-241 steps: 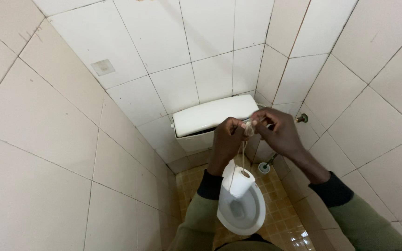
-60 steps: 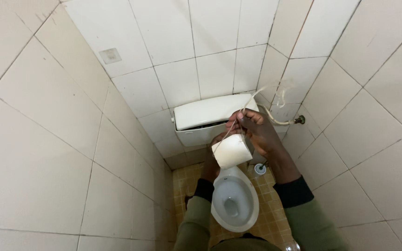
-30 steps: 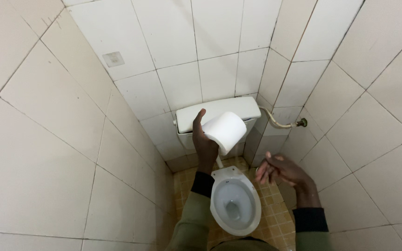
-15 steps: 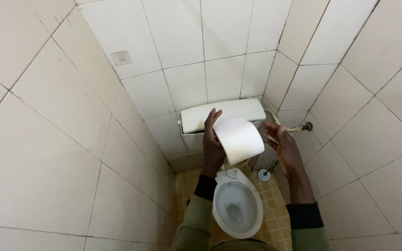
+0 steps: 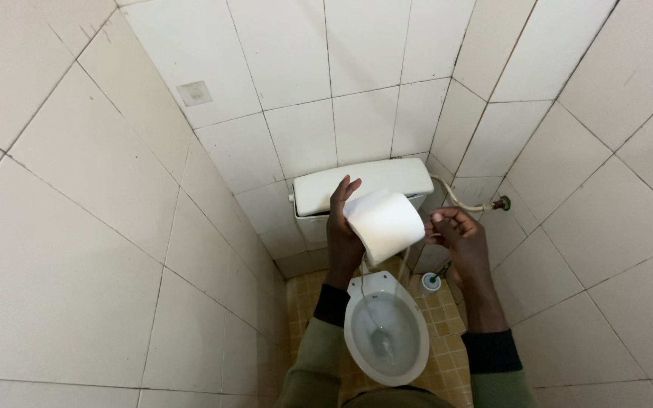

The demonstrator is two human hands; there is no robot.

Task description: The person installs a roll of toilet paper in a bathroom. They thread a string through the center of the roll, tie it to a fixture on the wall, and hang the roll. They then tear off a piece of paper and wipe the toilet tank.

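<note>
White glazed wall tiles (image 5: 77, 196) fill our left side. Our left hand (image 5: 341, 234) is wrapped around a white roll of toilet paper (image 5: 385, 224), held up in front of the white ceramic cistern (image 5: 319, 193) and above the white toilet bowl (image 5: 387, 336). A thin pale string (image 5: 366, 291) dangles from the roll toward the bowl. Just right of the roll, our right hand (image 5: 459, 238) has its fingertips pinched together, seemingly on the string's end. A small toilet brush holder (image 5: 431, 282) stands on the yellow floor tiles (image 5: 444, 317).
</note>
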